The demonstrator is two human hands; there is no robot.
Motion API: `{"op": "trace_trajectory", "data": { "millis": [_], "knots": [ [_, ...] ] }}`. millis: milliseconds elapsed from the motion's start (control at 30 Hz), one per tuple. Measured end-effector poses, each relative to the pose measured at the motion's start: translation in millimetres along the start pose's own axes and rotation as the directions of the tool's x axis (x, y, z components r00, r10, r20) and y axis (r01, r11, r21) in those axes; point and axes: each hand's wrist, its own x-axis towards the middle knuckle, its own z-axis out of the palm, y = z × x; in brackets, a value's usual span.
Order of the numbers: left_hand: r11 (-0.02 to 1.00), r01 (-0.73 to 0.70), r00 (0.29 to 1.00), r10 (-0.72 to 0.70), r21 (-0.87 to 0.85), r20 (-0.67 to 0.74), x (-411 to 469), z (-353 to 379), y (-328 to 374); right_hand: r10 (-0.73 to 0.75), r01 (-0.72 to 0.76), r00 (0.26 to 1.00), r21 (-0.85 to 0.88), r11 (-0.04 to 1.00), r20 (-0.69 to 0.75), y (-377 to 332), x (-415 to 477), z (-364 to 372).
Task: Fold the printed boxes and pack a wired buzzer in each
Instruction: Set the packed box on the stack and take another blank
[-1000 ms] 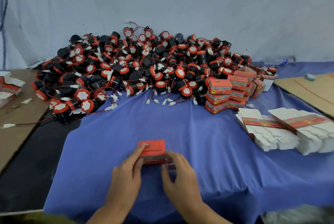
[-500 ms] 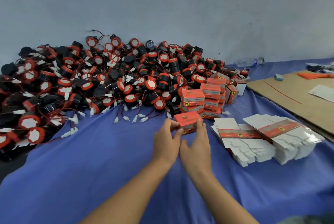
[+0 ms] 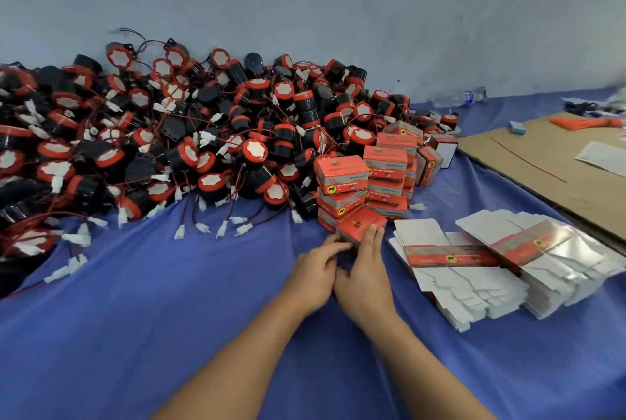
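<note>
A closed red printed box [image 3: 359, 225] lies on the blue cloth at the foot of the stack of packed boxes [image 3: 367, 179]. My left hand [image 3: 316, 269] pinches its near left corner. My right hand [image 3: 366, 270] lies over its right side, fingers straight along the box. A big heap of black-and-red wired buzzers [image 3: 189, 145] covers the left and back of the table. Flat unfolded boxes [image 3: 481, 270] lie in two banded bundles to the right of my hands.
A brown cardboard sheet [image 3: 555, 165] covers the far right, with papers and an orange item on it. A plastic water bottle [image 3: 457, 98] lies by the wall. Loose white connectors [image 3: 210, 228] trail from the heap onto the cloth.
Both hands carried the closed red box from near me forward and to the right, up against the base of the packed stack. The camera view turned right with them.
</note>
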Motion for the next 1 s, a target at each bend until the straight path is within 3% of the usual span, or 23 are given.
{"op": "trace_trajectory", "data": {
  "millis": [100,167,233,300,400,500,567,633,700,800,933,1000],
  "knots": [
    [0.997,0.060,0.998,-0.061,-0.049,-0.016,-5.4,-3.1,14.9,-0.056,0.056,0.998,-0.008,0.998,0.014,-8.2,-12.5,-11.4],
    [0.985,0.125,0.956,-0.150,-0.115,-0.254,-17.6,3.5,35.9,-0.120,0.119,0.993,-0.085,0.989,-0.006,-11.6,-25.5,-23.7],
    [0.975,0.055,0.893,-0.145,-0.217,-0.427,-30.5,15.8,60.7,-0.189,0.176,0.979,-0.146,0.974,-0.080,-13.9,-37.0,-45.7],
    [0.942,0.029,0.910,-0.163,-0.334,-0.380,-35.4,32.8,88.8,-0.194,0.158,0.963,-0.193,0.968,-0.185,-12.5,-44.7,-74.5],
    [0.900,0.163,0.932,-0.275,-0.403,-0.237,-27.6,59.6,123.9,-0.090,-0.005,0.953,-0.312,0.950,-0.288,0.5,-46.0,-114.8],
    [0.894,0.310,0.914,-0.374,-0.325,-0.157,-19.4,85.3,137.6,0.015,-0.107,0.986,-0.560,0.822,-0.166,21.5,-46.6,-130.8],
    [0.855,0.400,0.859,-0.475,-0.331,-0.189,-18.9,98.4,134.0,0.056,-0.106,0.993,-0.598,0.795,-0.102,32.5,-51.2,-131.5],
    [0.802,0.430,0.797,-0.553,-0.414,-0.243,-23.2,103.0,129.6,0.008,-0.055,0.996,-0.567,0.822,-0.086,42.7,-55.9,-130.1],
    [0.776,0.427,0.781,-0.576,-0.465,-0.243,-26.8,103.3,128.6,-0.033,-0.029,0.994,-0.532,0.846,-0.106,46.0,-59.7,-130.1],
    [0.727,0.386,0.785,-0.582,-0.567,-0.212,-31.9,102.1,126.7,-0.062,-0.010,0.988,-0.459,0.888,-0.141,42.8,-66.5,-133.0],
    [0.560,0.356,0.796,-0.601,-0.748,-0.071,-40.3,90.4,133.8,-0.094,0.035,0.975,-0.277,0.960,-0.203,26.2,-70.7,-141.0],
    [0.448,0.296,0.833,-0.554,-0.844,-0.002,-53.2,74.6,141.2,-0.058,0.015,0.973,-0.188,0.982,-0.225,13.9,-70.5,-145.5]
  ]
}}
